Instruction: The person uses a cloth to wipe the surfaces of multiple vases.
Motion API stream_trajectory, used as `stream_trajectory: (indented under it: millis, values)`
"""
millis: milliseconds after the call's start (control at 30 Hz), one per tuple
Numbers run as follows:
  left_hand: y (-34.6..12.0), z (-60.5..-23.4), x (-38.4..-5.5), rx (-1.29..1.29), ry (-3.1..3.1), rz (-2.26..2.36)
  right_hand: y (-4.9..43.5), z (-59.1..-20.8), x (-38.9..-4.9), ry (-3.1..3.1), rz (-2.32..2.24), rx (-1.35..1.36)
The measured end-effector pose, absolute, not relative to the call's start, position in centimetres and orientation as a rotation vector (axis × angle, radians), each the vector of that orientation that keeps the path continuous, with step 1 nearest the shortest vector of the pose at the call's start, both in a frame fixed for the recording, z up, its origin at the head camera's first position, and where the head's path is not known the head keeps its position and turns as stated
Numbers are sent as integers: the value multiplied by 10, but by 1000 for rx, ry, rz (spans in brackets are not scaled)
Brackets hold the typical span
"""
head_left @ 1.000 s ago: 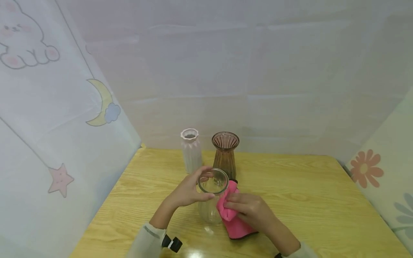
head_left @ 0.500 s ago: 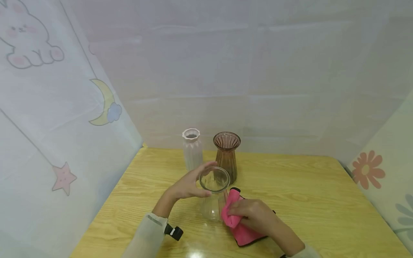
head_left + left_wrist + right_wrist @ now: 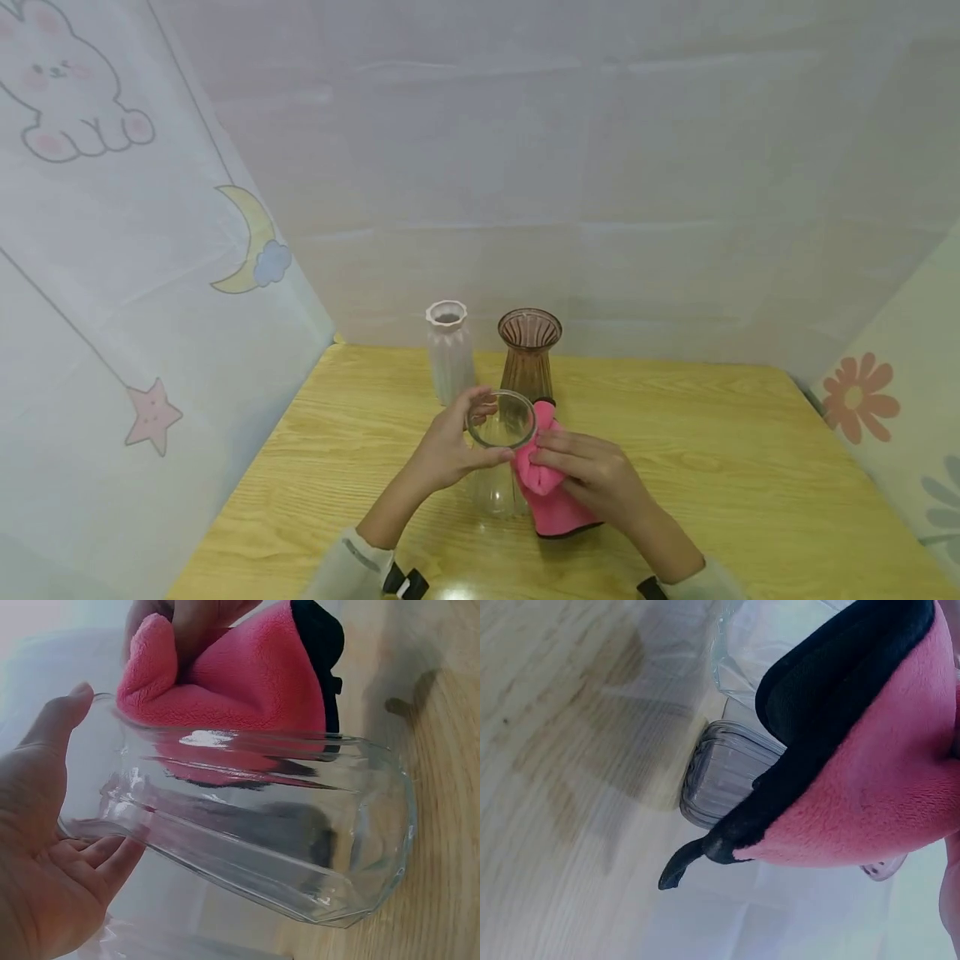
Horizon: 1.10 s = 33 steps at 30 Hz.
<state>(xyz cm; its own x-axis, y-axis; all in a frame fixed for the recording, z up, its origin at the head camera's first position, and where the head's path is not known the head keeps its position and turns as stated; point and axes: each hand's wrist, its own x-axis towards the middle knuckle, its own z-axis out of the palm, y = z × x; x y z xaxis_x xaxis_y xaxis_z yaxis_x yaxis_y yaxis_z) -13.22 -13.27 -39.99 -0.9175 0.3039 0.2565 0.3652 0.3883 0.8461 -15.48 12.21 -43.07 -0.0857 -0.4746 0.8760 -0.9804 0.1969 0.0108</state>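
Note:
A clear glass vase point(image 3: 498, 492) stands on the table, its rim up; the left wrist view shows the ribbed side of the same glass vase point(image 3: 247, 825). My left hand point(image 3: 448, 450) grips it around the neck, thumb at the near side and fingers behind. A pink cloth point(image 3: 558, 510) with a black edge is bunched in my right hand point(image 3: 592, 475), which presses it on the vase's right side just below the rim. In the right wrist view the pink cloth point(image 3: 862, 795) hangs with a black loop, hiding most of the hand.
Behind the clear vase stand a ribbed white vase point(image 3: 452, 362) at left and a brownish translucent vase point(image 3: 527, 373) at right, close to my hands. The wooden table point(image 3: 712, 467) reaches back to a pale cloth backdrop point(image 3: 675, 250).
My right hand with the cloth moved down the vase's side by half a second ago, then back up near the rim. My left hand keeps its grip on the neck.

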Motion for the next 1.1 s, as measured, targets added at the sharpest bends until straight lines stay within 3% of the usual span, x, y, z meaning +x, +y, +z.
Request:
stream_trajectory:
  millis: [133,600,767,1100]
  values:
    - [-136,-400,-137,-680,-2605,-1575,120,-433,-156,-1695,791,1406]
    - [-160,-398,-173,-1307,-2551,-1871,130,-451,-141,-1973,686,1557]
    - [-161,-398,-168,-1226,-2550,-1813,134,-447,-141,-1992,680,1568]
    - [-149,-397,-131,-752,-2553,-1689,131,-422,-143,-1726,769,1437]
